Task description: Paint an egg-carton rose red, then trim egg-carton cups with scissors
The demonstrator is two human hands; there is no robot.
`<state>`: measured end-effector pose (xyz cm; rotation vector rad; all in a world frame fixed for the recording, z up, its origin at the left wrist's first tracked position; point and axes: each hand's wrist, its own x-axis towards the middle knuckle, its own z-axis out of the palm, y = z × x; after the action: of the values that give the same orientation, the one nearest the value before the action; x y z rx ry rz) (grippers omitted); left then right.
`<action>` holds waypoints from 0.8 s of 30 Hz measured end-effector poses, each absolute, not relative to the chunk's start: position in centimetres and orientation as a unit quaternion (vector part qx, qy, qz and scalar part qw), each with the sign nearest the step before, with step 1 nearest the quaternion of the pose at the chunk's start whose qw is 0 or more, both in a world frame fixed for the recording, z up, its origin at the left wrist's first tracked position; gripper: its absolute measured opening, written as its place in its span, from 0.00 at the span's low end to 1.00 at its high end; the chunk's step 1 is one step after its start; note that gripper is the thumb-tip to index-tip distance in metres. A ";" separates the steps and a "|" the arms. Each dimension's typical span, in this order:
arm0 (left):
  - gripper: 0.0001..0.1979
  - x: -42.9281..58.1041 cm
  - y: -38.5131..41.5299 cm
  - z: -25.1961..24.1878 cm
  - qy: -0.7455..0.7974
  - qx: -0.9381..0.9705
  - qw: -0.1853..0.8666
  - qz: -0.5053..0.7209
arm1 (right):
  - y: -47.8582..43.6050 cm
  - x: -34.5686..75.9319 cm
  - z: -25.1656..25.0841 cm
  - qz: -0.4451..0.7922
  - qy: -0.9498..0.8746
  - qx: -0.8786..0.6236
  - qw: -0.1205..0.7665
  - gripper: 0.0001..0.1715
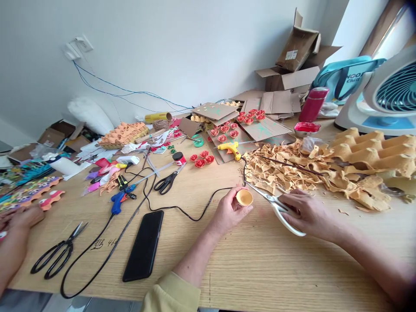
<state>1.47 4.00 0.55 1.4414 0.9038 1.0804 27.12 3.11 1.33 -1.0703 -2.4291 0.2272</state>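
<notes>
My left hand (229, 212) is closed around a small yellow egg-carton cup (244, 197), held just above the wooden table (260, 268). My right hand (308, 214) grips white-handled scissors (276, 203), whose blades point left and reach the cup's rim. Right behind both hands lies a heap of cut cardboard scraps (279, 167).
Egg cartons (373, 149) sit at the right, with a fan (390, 91) behind. A black phone (144, 245), black scissors (58, 253), a second pair of black scissors (167, 182), a yellow glue gun (230, 148), red paper roses (201, 159) and cables lie about. Another person's hand (16, 221) rests far left.
</notes>
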 end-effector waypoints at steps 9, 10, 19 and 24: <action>0.27 1.3 4.3 0.3 0.391 0.565 0.562 0.461 | 3.5 27.6 1.4 0.069 -0.877 -0.414 0.234 0.15; 0.27 1.3 4.2 0.4 0.395 0.561 0.566 0.457 | 3.5 27.6 1.4 0.070 -0.876 -0.416 0.232 0.14; 0.23 1.9 3.5 1.7 0.379 0.570 0.578 0.444 | 3.3 27.5 1.2 0.100 -0.895 -0.393 0.187 0.13; 0.16 2.1 2.9 2.6 0.373 0.586 0.583 0.422 | 3.1 27.4 1.9 0.117 -0.898 -0.391 0.163 0.13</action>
<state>2.09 2.90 2.61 1.3677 0.8713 0.9862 27.41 3.13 1.94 -1.1143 -2.5624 0.3339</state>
